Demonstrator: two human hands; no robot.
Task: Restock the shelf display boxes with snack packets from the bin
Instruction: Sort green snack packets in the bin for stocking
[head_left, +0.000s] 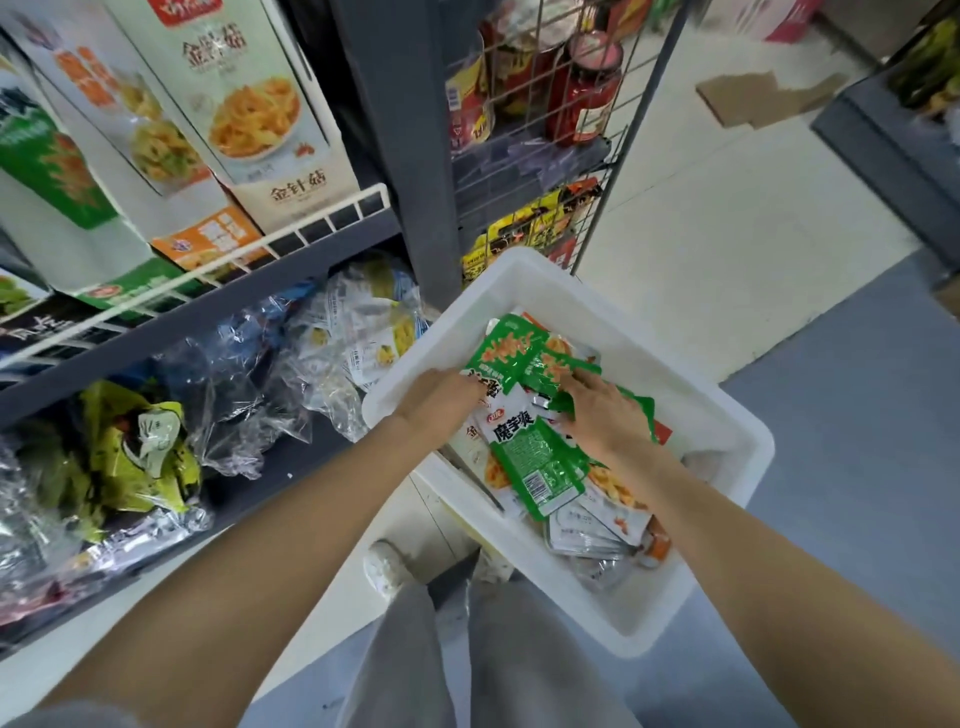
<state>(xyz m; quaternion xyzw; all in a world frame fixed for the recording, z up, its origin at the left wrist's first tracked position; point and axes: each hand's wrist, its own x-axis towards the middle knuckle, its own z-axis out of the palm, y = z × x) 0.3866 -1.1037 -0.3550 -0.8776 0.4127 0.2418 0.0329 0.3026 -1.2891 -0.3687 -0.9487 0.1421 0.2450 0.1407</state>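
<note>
A white plastic bin (722, 426) sits on the floor in front of the shelf, holding several snack packets. Both hands reach into it. My left hand (439, 397) grips the edge of a bundle of green snack packets (540, 457) at the bin's left wall. On the right side of that same bundle, my right hand (605, 418) presses with curled fingers. White and orange packets (613, 506) lie underneath. Tall display boxes (260, 114) with noodle-like pictures stand on the shelf at upper left.
A dark grey shelf (218, 306) with a white wire rail runs at the left; clear bags of packets (322, 358) fill the level below. A wire rack with red jars (584, 88) stands behind the bin. Flat cardboard (753, 98) lies on the floor. My grey trouser legs are below.
</note>
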